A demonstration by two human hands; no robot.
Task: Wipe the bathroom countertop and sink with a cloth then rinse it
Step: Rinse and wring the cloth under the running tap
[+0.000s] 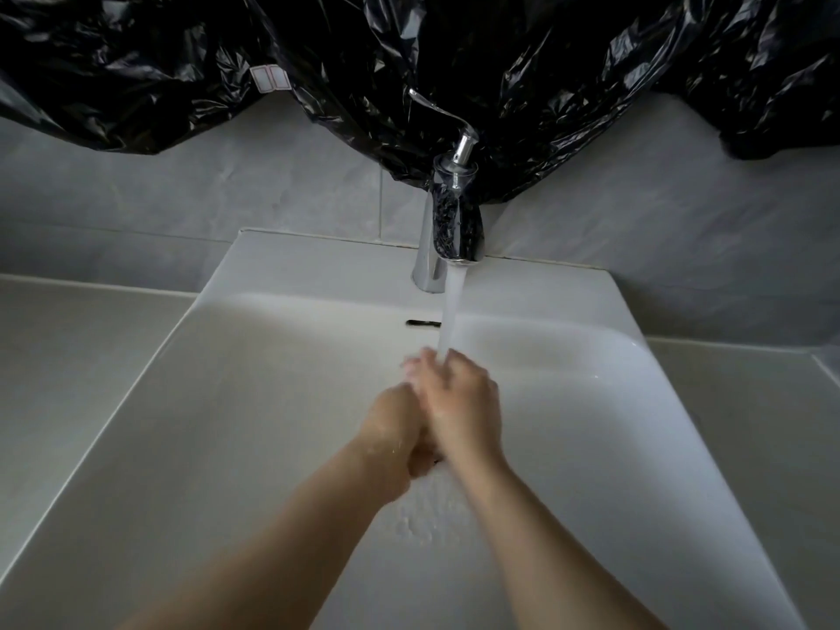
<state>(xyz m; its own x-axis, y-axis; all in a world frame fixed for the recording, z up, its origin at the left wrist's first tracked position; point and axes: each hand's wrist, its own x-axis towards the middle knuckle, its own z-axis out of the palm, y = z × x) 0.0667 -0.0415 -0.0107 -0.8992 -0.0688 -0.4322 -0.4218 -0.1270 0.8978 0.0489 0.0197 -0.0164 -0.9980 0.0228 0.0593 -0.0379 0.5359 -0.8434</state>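
Water (452, 306) runs from the chrome faucet (447, 220) into the white rectangular sink (191, 402). Both my hands are together under the stream in the middle of the basin. My right hand (459, 402) lies over my left hand (395, 416), its fingers stretched forward and blurred where the water hits. Fingers of my left hand are mostly hidden beneath the right one. No cloth is visible in either hand or anywhere in the frame. Splashes and droplets (427, 516) dot the basin floor below my wrists.
A pale countertop (68, 347) flanks the sink on the left and continues as the countertop (745, 402) on the right. Black plastic sheeting (363, 61) hangs over the grey tiled wall (272, 188) behind the faucet. An overflow slot (422, 323) sits in the basin's back wall.
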